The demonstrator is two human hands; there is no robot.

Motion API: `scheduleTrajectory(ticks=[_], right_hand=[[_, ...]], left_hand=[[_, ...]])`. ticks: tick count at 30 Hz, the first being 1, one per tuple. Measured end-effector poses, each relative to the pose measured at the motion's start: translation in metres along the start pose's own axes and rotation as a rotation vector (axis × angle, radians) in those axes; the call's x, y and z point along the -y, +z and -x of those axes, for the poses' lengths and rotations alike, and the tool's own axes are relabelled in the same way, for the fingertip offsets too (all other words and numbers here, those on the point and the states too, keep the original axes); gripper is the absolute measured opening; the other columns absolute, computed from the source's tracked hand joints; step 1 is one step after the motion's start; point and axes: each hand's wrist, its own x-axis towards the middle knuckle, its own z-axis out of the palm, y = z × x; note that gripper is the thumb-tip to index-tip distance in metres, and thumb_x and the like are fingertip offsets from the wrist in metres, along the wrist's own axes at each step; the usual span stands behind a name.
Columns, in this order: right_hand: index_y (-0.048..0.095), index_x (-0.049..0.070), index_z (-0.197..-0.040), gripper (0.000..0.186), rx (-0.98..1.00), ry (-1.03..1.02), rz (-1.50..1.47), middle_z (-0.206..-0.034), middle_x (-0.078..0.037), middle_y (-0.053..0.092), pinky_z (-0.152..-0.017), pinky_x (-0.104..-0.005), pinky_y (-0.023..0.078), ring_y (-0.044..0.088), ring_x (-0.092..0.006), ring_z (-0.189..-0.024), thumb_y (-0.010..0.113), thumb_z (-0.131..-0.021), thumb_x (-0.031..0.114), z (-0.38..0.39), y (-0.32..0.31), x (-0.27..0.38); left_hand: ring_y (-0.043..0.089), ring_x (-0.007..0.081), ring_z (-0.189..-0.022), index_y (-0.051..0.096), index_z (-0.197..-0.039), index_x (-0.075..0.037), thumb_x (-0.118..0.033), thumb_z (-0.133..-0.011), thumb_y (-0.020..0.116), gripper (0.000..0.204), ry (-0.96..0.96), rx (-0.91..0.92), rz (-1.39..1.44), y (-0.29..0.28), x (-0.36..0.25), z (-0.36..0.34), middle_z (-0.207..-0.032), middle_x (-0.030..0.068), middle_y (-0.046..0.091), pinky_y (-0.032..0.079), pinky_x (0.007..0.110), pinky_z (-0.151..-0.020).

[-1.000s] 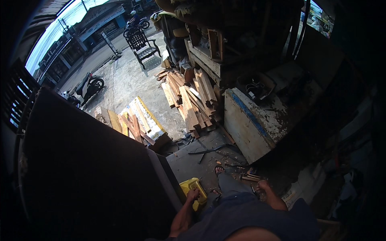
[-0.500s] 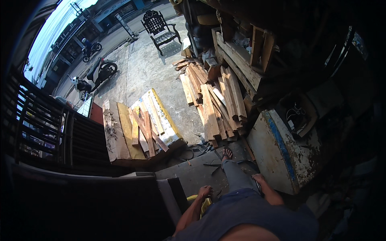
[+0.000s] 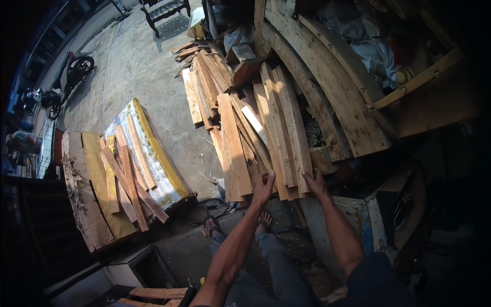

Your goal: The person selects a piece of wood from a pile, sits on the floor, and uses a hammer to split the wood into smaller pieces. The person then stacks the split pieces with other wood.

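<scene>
A pile of sawn wooden planks [image 3: 234, 148] lies on the ground ahead of me, with its near ends toward me. My left hand [image 3: 263, 188] reaches to the near ends at the middle of the pile, thumb and fingers apart. At the right edge of the pile is my right hand [image 3: 315, 185], its fingers also spread, beside the end of a long plank [image 3: 293, 128]. Both hands look open; whether their fingertips touch the wood I cannot tell.
Several thin wood strips [image 3: 134, 184] lie across a flattened box-like stack [image 3: 87, 194] at left. A worn metal cabinet [image 3: 335, 225] stands at my right, below a wooden crate [image 3: 327, 82]. Farther off are a motorbike [image 3: 76, 71] and a dark chair [image 3: 162, 13].
I have come closer to the plank pile, and my view has turned right. Both hands have moved from beside my body forward to the planks' near ends.
</scene>
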Motion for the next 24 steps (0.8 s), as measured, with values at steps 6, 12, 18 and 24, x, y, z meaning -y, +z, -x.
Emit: scheduleTrajectory(ticks=[6,12,18,24], right_hand=[[0.025,0.006,-0.158,0.092,0.412,-0.126,-0.639,-0.150,-0.015,0.045,-0.114,-0.0381,0.035,0.044,-0.0270,-0.139,0.071,-0.090,0.048,-0.036,0.018,-0.027],[0.023,0.005,-0.157,0.102,0.331,-0.260,-0.611,-0.147,-0.017,0.044,-0.114,-0.0424,0.036,0.044,-0.0311,-0.137,0.078,-0.081,0.048,0.038,0.036,0.016],[0.025,0.003,-0.155,0.109,0.315,-0.292,-0.591,-0.142,-0.018,0.045,-0.111,-0.0424,0.038,0.047,-0.0317,-0.133,0.082,-0.076,0.052,0.111,0.083,0.047],[0.028,-0.002,-0.150,0.116,0.369,-0.360,-0.547,-0.133,-0.018,0.046,-0.109,-0.0436,0.038,0.049,-0.0318,-0.126,0.088,-0.068,0.054,0.211,0.148,0.085]], left_hand=[[0.036,0.0441,-0.142,0.003,-0.158,0.001,-0.075,-0.083,0.063,0.123,0.011,0.072,0.177,0.069,0.018,-0.099,-0.154,0.0319,0.029,0.033,0.048,-0.118],[0.035,0.0405,-0.143,0.010,-0.158,0.001,-0.064,-0.087,0.067,0.112,0.024,0.095,0.352,0.041,0.013,-0.064,-0.154,0.0298,0.031,0.032,0.046,-0.117],[0.031,0.0368,-0.146,0.012,-0.159,-0.001,-0.071,-0.083,0.067,0.117,0.074,0.176,0.522,-0.035,0.006,-0.013,-0.156,0.0265,0.030,0.029,0.045,-0.119],[0.031,0.0333,-0.146,0.012,-0.159,0.001,-0.067,-0.083,0.070,0.117,0.024,0.088,0.561,-0.141,0.008,0.076,-0.156,0.0242,0.031,0.029,0.043,-0.118]])
